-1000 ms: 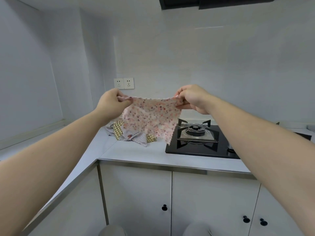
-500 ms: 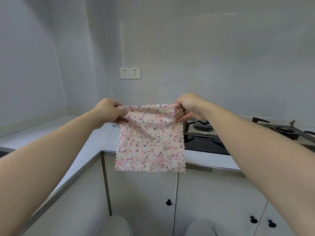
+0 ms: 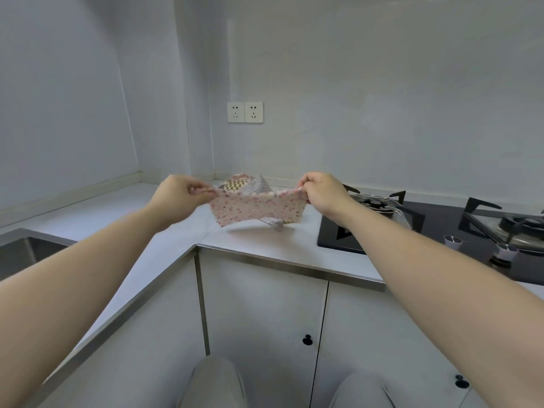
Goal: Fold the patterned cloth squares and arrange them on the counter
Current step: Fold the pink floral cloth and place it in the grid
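A pink floral cloth square [image 3: 256, 208] is stretched in the air just above the white counter [image 3: 265, 240]. My left hand [image 3: 179, 195] pinches its top left corner and my right hand [image 3: 322, 192] pinches its top right corner. The cloth looks short, its lower edge swung away toward the counter. Behind it lies a heap of other patterned cloths [image 3: 250, 184], one yellow checked, one pale dotted, partly hidden by the held cloth.
A black gas hob [image 3: 435, 228] with pan supports and two knobs lies to the right of the cloths. A steel sink [image 3: 26, 251] is at the far left. A double wall socket [image 3: 245, 112] sits above the corner. Cabinet doors with black knobs are below.
The cloth hung full length in front of the cabinet half a second ago. Both hands have moved it forward over the counter, and its lower part has swung away and up.
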Demonstrator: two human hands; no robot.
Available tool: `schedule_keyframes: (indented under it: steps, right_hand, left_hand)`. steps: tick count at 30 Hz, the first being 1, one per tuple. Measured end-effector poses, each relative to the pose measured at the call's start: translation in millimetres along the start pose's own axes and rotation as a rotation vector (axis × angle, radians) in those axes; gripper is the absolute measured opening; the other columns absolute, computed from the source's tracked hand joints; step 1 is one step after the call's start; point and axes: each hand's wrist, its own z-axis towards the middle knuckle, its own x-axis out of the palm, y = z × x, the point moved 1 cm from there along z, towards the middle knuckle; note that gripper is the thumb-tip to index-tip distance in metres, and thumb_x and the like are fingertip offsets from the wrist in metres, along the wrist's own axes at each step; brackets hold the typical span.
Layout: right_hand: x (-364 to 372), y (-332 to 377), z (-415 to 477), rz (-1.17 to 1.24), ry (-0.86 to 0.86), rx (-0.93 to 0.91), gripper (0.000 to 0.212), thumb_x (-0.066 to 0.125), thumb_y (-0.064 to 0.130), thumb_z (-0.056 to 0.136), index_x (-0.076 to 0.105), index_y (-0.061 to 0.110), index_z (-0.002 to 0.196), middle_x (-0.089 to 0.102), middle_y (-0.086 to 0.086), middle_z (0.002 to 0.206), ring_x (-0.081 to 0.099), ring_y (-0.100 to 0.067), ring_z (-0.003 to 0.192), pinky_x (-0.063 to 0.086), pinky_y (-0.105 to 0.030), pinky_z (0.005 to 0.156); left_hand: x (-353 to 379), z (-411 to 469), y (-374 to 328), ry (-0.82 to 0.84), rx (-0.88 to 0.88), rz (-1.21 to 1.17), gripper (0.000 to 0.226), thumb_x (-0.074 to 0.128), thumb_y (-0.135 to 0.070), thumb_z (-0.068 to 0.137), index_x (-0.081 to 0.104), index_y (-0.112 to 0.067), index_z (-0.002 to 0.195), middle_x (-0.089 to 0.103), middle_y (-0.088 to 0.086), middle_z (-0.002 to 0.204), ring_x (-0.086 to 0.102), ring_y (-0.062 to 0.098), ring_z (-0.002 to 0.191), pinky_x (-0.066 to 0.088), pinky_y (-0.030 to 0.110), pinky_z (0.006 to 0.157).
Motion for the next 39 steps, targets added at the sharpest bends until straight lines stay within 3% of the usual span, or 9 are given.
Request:
schedule_keyframes:
  steps: [5,10,12,16,24,29,32,35,39]
  right_hand:
    - [22,-33,-14,-0.137,0.125,0.077,0.035,0.041,0.009,0.094,0.068,0.023,0.077,0.067,0.001,0.086,0.060,-0.023,0.082,0.042,-0.029,0.064]
    - [37,-64,-13,-0.106,0.155,0.174,0.031,0.043,0.013,0.097,0.072,0.015,0.087,0.074,-0.006,0.091,0.058,-0.019,0.065,0.059,-0.044,0.072]
    - [43,-76,-10,-0.118,0.149,0.184,0.029,0.044,0.014,0.098,0.072,0.015,0.090,0.072,0.000,0.089,0.059,-0.017,0.065,0.060,-0.042,0.071]
    - [61,-98,1,-0.201,0.136,0.150,0.020,0.053,0.016,0.097,0.072,0.019,0.092,0.070,0.007,0.091,0.063,-0.010,0.075,0.052,-0.029,0.067]
    - [83,-104,30,-0.349,-0.052,0.051,0.020,0.049,0.023,0.096,0.069,0.027,0.099,0.069,0.008,0.091,0.065,-0.017,0.080,0.056,-0.035,0.072]
    - [93,-117,51,-0.399,-0.035,0.061,0.020,0.048,0.023,0.096,0.068,0.026,0.099,0.070,0.004,0.095,0.064,-0.019,0.081,0.055,-0.035,0.070]
    - [100,-129,54,-0.432,-0.011,0.064,0.023,0.050,0.026,0.095,0.069,0.027,0.107,0.069,0.001,0.107,0.062,-0.023,0.099,0.054,-0.038,0.082]
    - [103,-135,57,-0.598,0.036,0.071,0.043,0.044,0.037,0.096,0.064,0.025,0.132,0.059,-0.001,0.134,0.046,-0.027,0.126,0.040,-0.043,0.103]
    - [106,-138,60,-0.699,0.061,0.065,0.040,0.045,0.052,0.094,0.070,0.030,0.117,0.061,0.002,0.127,0.046,-0.025,0.120,0.036,-0.043,0.099]
  left_hand:
    - [19,-22,35,0.200,0.044,0.277,0.015,0.078,-0.037,0.087,0.080,-0.023,0.094,0.074,-0.010,0.090,0.066,0.010,0.086,0.049,0.026,0.073]
    - [39,-17,55,0.263,0.071,0.373,0.014,0.070,-0.033,0.093,0.077,-0.022,0.097,0.072,-0.009,0.090,0.064,0.012,0.086,0.046,0.026,0.072]
    - [49,-9,61,0.253,0.053,0.374,0.013,0.068,-0.031,0.094,0.076,-0.022,0.098,0.070,-0.009,0.090,0.063,0.014,0.088,0.045,0.028,0.074]
    - [70,7,76,0.263,0.012,0.344,0.009,0.068,-0.027,0.093,0.075,-0.022,0.094,0.070,-0.010,0.085,0.064,0.012,0.084,0.045,0.025,0.070]
    - [89,46,98,0.222,-0.050,0.333,0.009,0.068,-0.032,0.093,0.072,-0.024,0.094,0.066,-0.013,0.084,0.059,0.005,0.075,0.045,0.027,0.071]
    - [94,67,109,0.226,-0.080,0.353,0.012,0.070,-0.035,0.092,0.073,-0.025,0.096,0.068,-0.010,0.087,0.059,0.004,0.073,0.044,0.026,0.063]
    - [98,73,117,0.242,-0.068,0.379,0.019,0.071,-0.037,0.091,0.073,-0.026,0.106,0.068,-0.011,0.100,0.062,0.011,0.089,0.043,0.025,0.074]
    - [106,79,126,0.240,-0.018,0.468,0.035,0.067,-0.045,0.092,0.069,-0.029,0.123,0.064,-0.008,0.118,0.055,0.010,0.099,0.040,0.026,0.087]
    - [114,81,129,0.263,-0.001,0.474,0.025,0.064,-0.039,0.094,0.071,-0.028,0.114,0.058,-0.001,0.113,0.055,0.011,0.092,0.041,0.027,0.084]
